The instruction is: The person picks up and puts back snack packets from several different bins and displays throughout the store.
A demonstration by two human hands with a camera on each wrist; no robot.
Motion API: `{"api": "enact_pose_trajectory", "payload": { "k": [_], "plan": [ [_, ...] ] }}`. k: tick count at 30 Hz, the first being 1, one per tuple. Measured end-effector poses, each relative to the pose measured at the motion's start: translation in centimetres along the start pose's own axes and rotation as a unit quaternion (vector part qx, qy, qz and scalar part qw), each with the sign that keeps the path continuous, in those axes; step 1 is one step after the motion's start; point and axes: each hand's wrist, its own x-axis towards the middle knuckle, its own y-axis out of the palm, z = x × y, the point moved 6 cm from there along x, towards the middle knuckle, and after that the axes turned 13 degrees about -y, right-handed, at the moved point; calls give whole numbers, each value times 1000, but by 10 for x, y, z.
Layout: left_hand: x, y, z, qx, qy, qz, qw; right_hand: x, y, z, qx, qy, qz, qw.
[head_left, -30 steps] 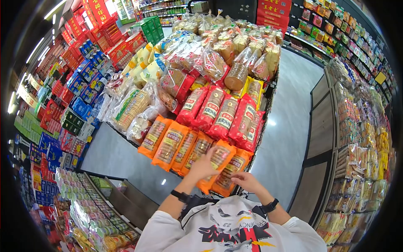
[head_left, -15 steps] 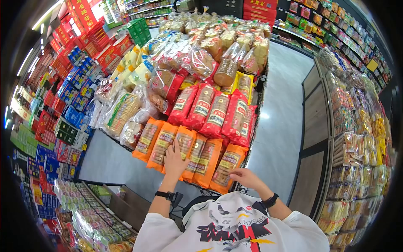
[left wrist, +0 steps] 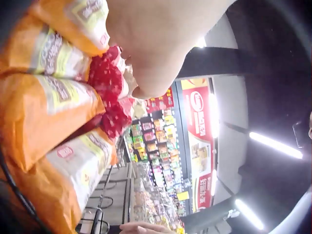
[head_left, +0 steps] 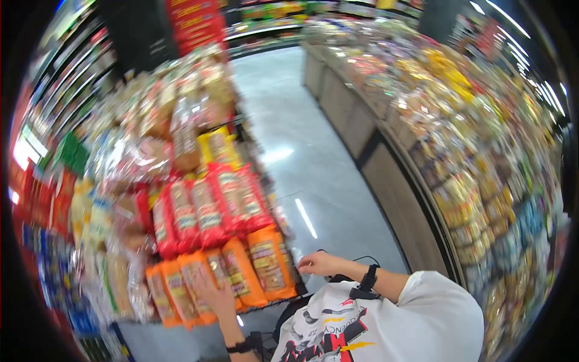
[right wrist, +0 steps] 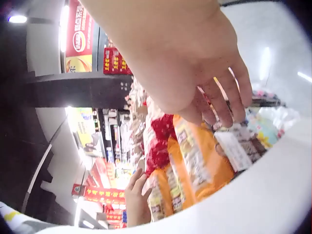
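A row of orange biscuit packets (head_left: 265,265) lies at the front of a wire display rack, with red packets (head_left: 208,208) stacked behind them. My left hand (head_left: 212,295) rests flat on the orange packets near the row's left end, fingers spread. In the left wrist view the palm (left wrist: 156,44) sits right above the orange packets (left wrist: 44,112). My right hand (head_left: 313,263) hovers at the rack's front right corner beside the last orange packet, fingers loosely bent and holding nothing. The right wrist view shows that hand (right wrist: 195,63) over the orange packets (right wrist: 195,161).
Clear bags of baked goods (head_left: 169,120) fill the back of the rack. A shiny grey aisle floor (head_left: 301,151) runs on the right of it. Beyond the aisle stands a long shelf of snack bags (head_left: 470,151). Both wrists wear black bands.
The head view has swung to the right, toward the aisle. My left hand slid leftward along the orange packets. My right hand stayed at the rack's front corner.
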Motion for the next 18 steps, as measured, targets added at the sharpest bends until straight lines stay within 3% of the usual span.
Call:
{"api": "enact_pose_trajectory", "payload": {
  "k": [2,5,11,12,14,16,18],
  "plan": [
    [-4,23,-14,-77,8,25,997,-22,-16,-15,-21,10,-22,999],
    [-12,31,-82,-174,53,78,980,-61,-45,-21,-21,43,-40,998],
    [-71,64,-214,-158,209,174,949,-125,-127,-68,-35,7,-110,993],
    [-85,58,-246,-158,142,246,946,-130,-139,-75,-37,-1,-104,994],
    [-111,104,-266,-173,165,299,924,-151,-167,-97,-43,-6,-115,992],
    [-136,127,-301,-164,244,329,897,-170,-185,-132,-43,-54,-182,981],
    [-157,141,-338,-152,228,408,871,-197,-200,-150,-71,-41,-201,976]
  ]
}}
